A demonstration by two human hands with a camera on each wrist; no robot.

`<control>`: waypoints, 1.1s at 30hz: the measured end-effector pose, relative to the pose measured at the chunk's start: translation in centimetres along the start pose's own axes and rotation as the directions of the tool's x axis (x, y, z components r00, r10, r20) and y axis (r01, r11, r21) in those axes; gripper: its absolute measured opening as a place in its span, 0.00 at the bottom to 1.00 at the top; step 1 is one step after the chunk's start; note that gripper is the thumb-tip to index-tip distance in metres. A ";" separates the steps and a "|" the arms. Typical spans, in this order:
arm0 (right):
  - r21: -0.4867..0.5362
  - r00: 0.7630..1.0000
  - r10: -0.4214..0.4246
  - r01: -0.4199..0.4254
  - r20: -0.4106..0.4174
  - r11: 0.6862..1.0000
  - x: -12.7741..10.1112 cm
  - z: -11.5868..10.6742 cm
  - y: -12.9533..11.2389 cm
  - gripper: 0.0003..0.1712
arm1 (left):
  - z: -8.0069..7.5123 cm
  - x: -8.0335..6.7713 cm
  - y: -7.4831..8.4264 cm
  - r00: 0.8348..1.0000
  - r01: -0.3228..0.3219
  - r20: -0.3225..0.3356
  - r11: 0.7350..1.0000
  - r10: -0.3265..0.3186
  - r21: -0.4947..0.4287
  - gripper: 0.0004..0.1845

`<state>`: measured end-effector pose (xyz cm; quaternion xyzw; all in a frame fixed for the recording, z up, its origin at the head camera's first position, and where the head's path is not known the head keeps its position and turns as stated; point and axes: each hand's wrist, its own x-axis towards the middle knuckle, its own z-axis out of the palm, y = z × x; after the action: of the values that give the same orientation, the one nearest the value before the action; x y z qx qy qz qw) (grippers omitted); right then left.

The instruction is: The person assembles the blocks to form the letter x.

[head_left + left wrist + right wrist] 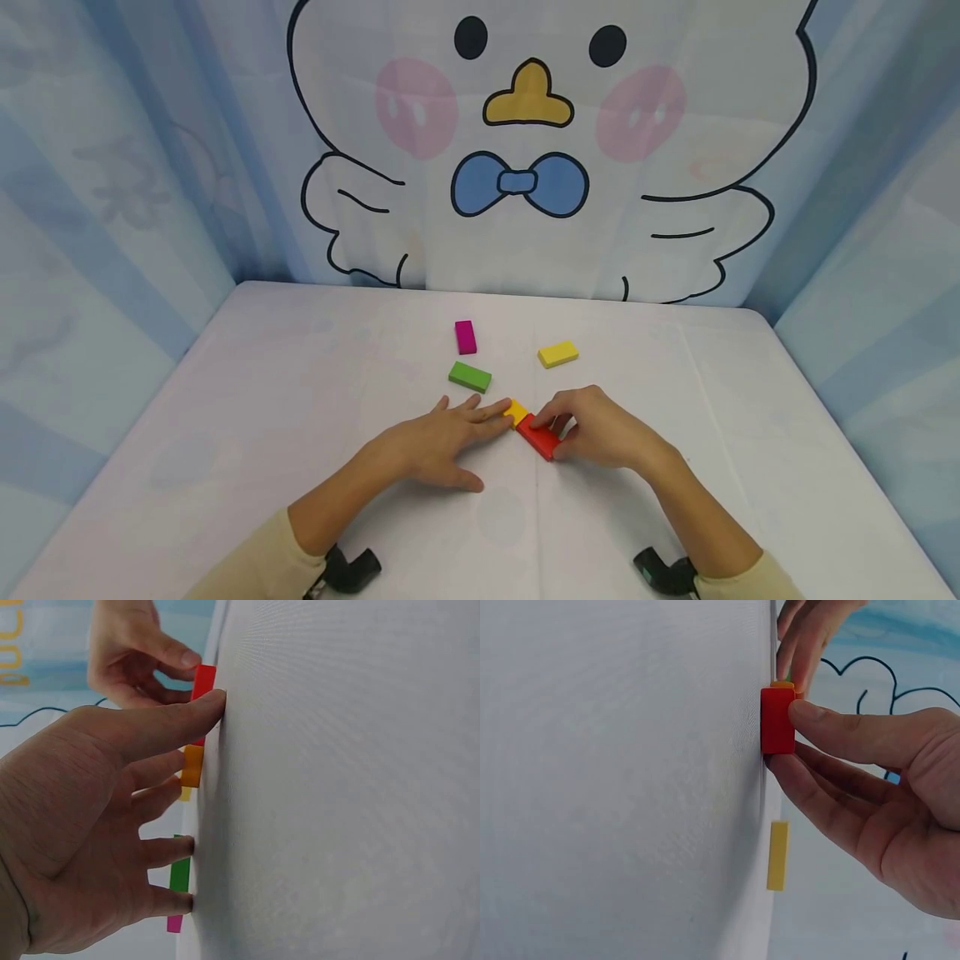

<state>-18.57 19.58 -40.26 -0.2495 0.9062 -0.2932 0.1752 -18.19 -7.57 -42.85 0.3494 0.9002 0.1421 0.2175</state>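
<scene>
1. Nearest the person, the left hand [442, 437] lay flat on the white desk [225, 433], its fingers [169, 851] straight and spread, the longest fingertips touching the orange block [515, 411].

2. Just beside it, the right hand [600, 429] pinched the red block [538, 437] between thumb and curled fingers [832, 799], taking it by its two long sides (the sensible place to hold a piece this flat).

3. The red block rested on the desk near the centre, one end touching the orange block. Its long axis ran diagonally, from near right to far left, pointing toward the orange block.

4. It looked like a small, rigid painted brick: probably light, stiff and not fragile, with smooth faces that might slide readily on the cloth, so a light pinch would likely do.

5. Farther off lay a green block [470, 377], its long axis roughly crosswise with a slight tilt.

6. Beyond that, a magenta block [466, 337] pointed almost straight away from the person, and a yellow block [558, 354] lay crosswise, well apart to the right.

7. Farthest back hung a curtain [525, 142] printed with a cartoon bird (bow tie and all).
</scene>
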 end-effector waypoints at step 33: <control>0.031 1.000 -0.014 0.013 0.026 0.999 -0.3 -0.4 -0.1 0.20 | -0.1 0.1 0.3 1.000 0.008 -0.009 1.000 -0.009 -0.015 0.49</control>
<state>-18.49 19.87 -39.88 -0.2565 0.8976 -0.3049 0.1887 -18.10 -7.28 -42.66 0.3432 0.9016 0.1496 0.2167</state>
